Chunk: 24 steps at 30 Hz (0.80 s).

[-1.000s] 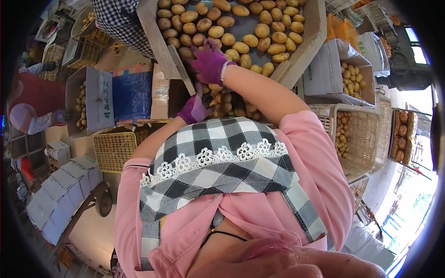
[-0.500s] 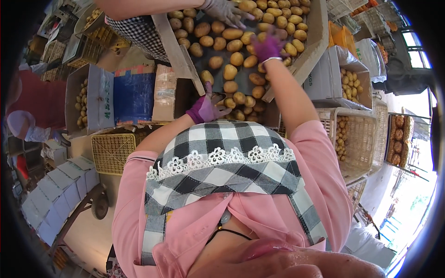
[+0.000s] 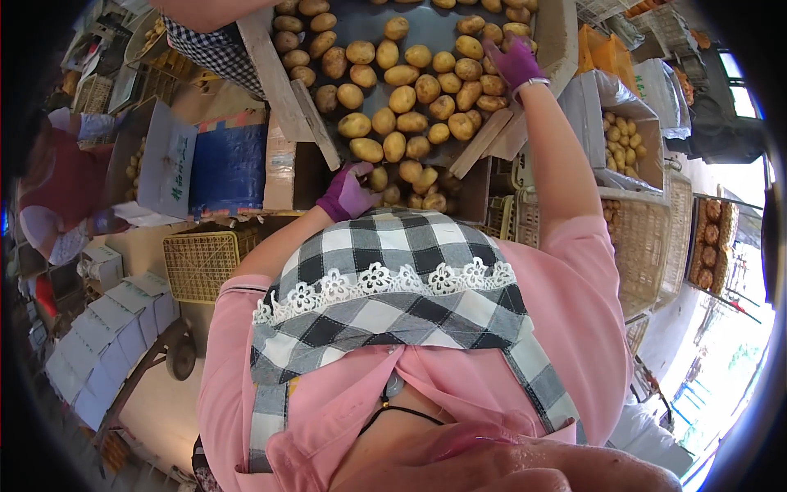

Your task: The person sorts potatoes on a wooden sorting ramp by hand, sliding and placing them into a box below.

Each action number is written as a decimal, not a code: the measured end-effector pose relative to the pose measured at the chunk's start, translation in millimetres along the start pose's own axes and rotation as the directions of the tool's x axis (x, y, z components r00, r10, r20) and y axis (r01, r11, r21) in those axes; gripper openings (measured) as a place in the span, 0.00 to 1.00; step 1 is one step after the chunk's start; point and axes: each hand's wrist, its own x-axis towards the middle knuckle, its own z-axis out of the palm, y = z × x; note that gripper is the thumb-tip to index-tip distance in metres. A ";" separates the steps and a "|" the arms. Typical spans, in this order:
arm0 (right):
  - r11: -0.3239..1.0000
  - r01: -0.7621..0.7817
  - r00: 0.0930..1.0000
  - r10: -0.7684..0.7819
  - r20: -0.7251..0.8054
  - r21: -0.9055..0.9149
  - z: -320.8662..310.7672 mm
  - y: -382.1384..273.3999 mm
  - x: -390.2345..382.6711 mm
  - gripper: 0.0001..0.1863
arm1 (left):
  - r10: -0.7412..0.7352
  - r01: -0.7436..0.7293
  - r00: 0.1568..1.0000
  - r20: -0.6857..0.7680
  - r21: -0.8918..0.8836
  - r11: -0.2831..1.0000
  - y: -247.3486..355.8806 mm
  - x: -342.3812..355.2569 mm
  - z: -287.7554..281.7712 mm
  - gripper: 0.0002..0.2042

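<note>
Yellow-brown potatoes lie spread on a dark sorting table with wooden side rails. My right hand, in a purple glove, reaches to the table's far right; its fingers are apart and touch potatoes by the right rail. At the table's near mouth, my left hand, also purple-gloved, rests by the left edge of a cardboard box. Its thumb and fingers are apart beside the potatoes in that box. Part of its fingers is hidden.
Another person's forearm and checked clothing are at the far left of the table. A yellow crate stands at left, near stacked cartons. To the right are a box of potatoes and a pale plastic crate.
My right hand has moved right and farther away, toward the right rail. Potatoes have shifted nearer the table's mouth. The other person's gloved hand has left view. My left hand has lowered slightly.
</note>
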 end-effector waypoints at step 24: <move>0.996 0.043 0.965 -0.021 0.262 -0.080 27.8 -149.0 -120.0 0.46 | 0.001 0.006 0.996 0.085 -0.082 0.997 -6.6 10.7 -1.0 0.48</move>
